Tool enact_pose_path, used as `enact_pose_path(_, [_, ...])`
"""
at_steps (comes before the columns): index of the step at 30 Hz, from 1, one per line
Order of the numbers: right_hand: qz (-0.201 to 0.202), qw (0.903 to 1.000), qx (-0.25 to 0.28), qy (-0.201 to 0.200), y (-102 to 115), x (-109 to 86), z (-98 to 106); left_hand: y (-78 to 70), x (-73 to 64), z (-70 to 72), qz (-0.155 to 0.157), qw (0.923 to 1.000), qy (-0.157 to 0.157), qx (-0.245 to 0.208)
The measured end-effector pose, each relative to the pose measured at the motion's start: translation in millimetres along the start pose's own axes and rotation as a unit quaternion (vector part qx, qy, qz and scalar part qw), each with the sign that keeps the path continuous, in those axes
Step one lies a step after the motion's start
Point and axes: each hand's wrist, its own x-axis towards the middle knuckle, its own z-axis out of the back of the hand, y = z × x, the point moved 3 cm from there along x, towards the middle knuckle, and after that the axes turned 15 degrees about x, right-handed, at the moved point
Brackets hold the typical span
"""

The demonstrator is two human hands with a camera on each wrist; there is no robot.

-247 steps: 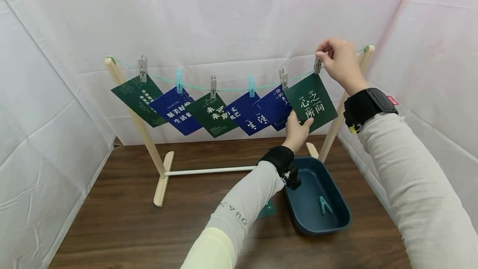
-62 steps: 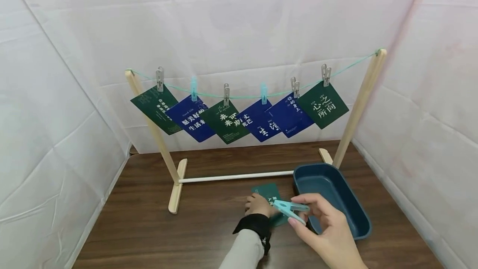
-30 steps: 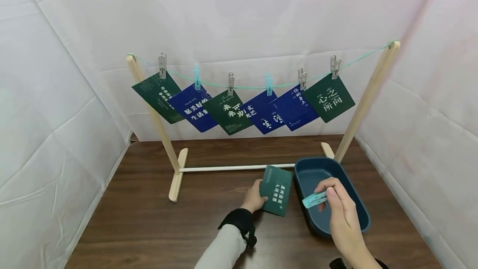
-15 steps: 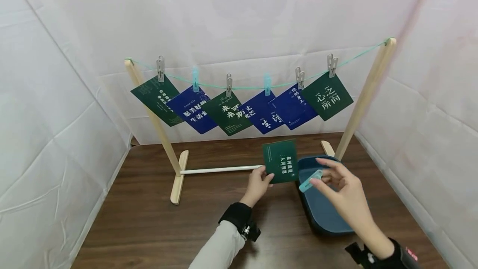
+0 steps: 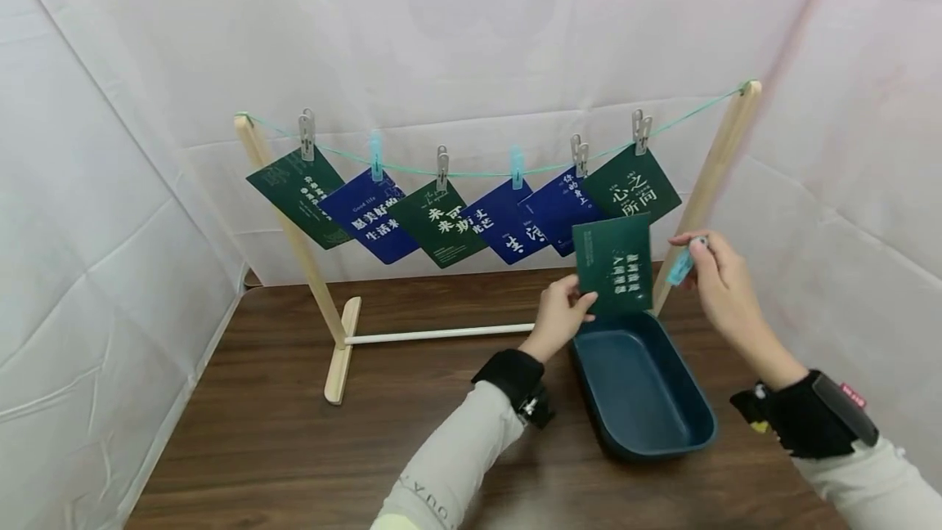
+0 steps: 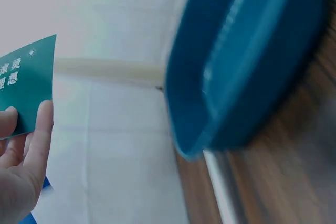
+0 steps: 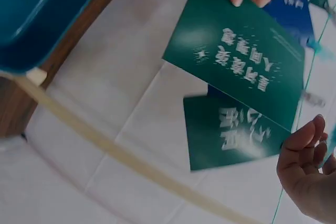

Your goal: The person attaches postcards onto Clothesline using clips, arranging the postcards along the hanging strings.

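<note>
My left hand [image 5: 557, 319] pinches a green card [image 5: 614, 264] with white lettering by its lower left edge, above the back of the bin. Between the thumb and fingers of my right hand [image 5: 728, 293] is a light blue clothespin [image 5: 680, 267], to the right of that card. In the right wrist view the right fingertips [image 7: 316, 124] are right at a corner of the held card [image 7: 236, 56]. Behind it, another green card [image 5: 634, 182] hangs from a grey clothespin [image 5: 642, 133] on a thin green string [image 5: 692, 114].
Several more green and blue cards [image 5: 371, 215] hang along the string, each from a grey or light blue clothespin. Wooden posts [image 5: 294, 248] hold the string at both ends, joined low by a white rod [image 5: 441, 334]. A dark blue bin [image 5: 643, 387] stands on the brown table [image 5: 294, 464].
Since earlier, my right hand has let go of the hung card's clothespin and taken the light blue one. My left hand has picked the green card off the table; both hands have risen rightward.
</note>
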Motion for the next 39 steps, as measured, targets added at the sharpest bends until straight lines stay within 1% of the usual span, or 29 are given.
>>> enact_pose_path(3, [-0.006,0.9997,0.018,-0.015,-5.8,22.3,15.4,-20.9,19.1,-10.3,-0.012,0.9999,0.005,0.004])
enact_pose_path(4, [-0.014,0.9991,0.037,-0.015,-7.5,30.2,20.3,-27.9,24.5,-12.8,-0.016,0.9998,0.007,0.006])
enact_pose_path(6, [-0.026,0.9955,0.089,-0.021,-8.4,45.7,29.7,-40.1,34.1,-16.9,-0.013,0.9999,0.008,0.002])
enact_pose_path(8, [-0.036,0.9898,0.134,-0.034,-3.9,60.2,38.5,-50.1,42.5,-20.6,-0.003,1.0000,0.002,-0.006])
enact_pose_path(9, [-0.037,0.9849,0.164,-0.043,0.3,67.4,42.8,-54.4,46.3,-22.4,0.003,0.9999,0.000,-0.011])
enact_pose_path(10, [-0.035,0.9794,0.193,-0.051,5.7,74.5,47.0,-58.3,50.1,-24.5,0.009,0.9999,-0.005,-0.013])
enact_pose_path(11, [-0.029,0.9763,0.207,-0.058,11.9,81.2,51.2,-62.1,53.7,-26.5,0.015,0.9996,-0.011,-0.020])
enact_pose_path(13, [-0.017,0.9761,0.206,-0.067,24.7,94.6,59.3,-69.8,60.2,-30.3,0.024,0.9992,-0.018,-0.025])
enact_pose_path(15, [0.005,0.9805,0.185,-0.066,35.8,107.6,66.6,-77.5,65.8,-33.7,0.030,0.9988,-0.017,-0.035])
enact_pose_path(18, [0.033,0.9905,0.117,-0.063,48.4,125.0,75.2,-87.5,72.7,-37.2,0.039,0.9974,-0.009,-0.060])
enact_pose_path(20, [0.044,0.9938,0.085,-0.058,54.0,135.1,78.9,-92.6,77.2,-38.6,0.043,0.9961,-0.011,-0.076])
enact_pose_path(22, [0.036,0.9949,0.080,-0.050,57.8,143.4,81.2,-97.1,81.3,-39.4,0.049,0.9941,-0.017,-0.095])
enact_pose_path(24, [0.016,0.9963,0.076,-0.037,60.2,150.5,81.2,-100.8,84.8,-40.3,0.059,0.9920,-0.025,-0.109])
enact_pose_path(27, [-0.034,0.9928,0.112,-0.028,60.7,160.6,78.2,-105.6,88.3,-42.1,0.072,0.9886,-0.031,-0.129])
enact_pose_path(29, [-0.065,0.9881,0.133,-0.043,59.7,166.4,76.3,-107.2,90.4,-44.5,0.080,0.9872,-0.035,-0.133])
enact_pose_path(31, [-0.086,0.9802,0.163,-0.073,59.5,170.5,75.5,-108.5,91.9,-47.0,0.087,0.9863,-0.034,-0.136])
enact_pose_path(33, [-0.091,0.9738,0.182,-0.101,59.2,173.2,76.6,-108.3,94.1,-50.4,0.095,0.9851,-0.033,-0.140])
enact_pose_path(35, [-0.089,0.9734,0.179,-0.112,58.7,175.2,78.1,-107.4,96.5,-53.8,0.100,0.9839,-0.028,-0.146])
enact_pose_path(36, [-0.084,0.9771,0.162,-0.109,58.7,176.1,79.1,-107.1,97.5,-55.5,0.100,0.9832,-0.026,-0.150])
enact_pose_path(37, [-0.077,0.9832,0.130,-0.103,58.3,177.2,80.1,-106.5,98.8,-57.2,0.100,0.9826,-0.024,-0.154])
enact_pose_path(39, [-0.059,0.9938,0.040,-0.085,57.6,179.6,82.3,-105.9,100.8,-60.5,0.097,0.9823,-0.021,-0.159])
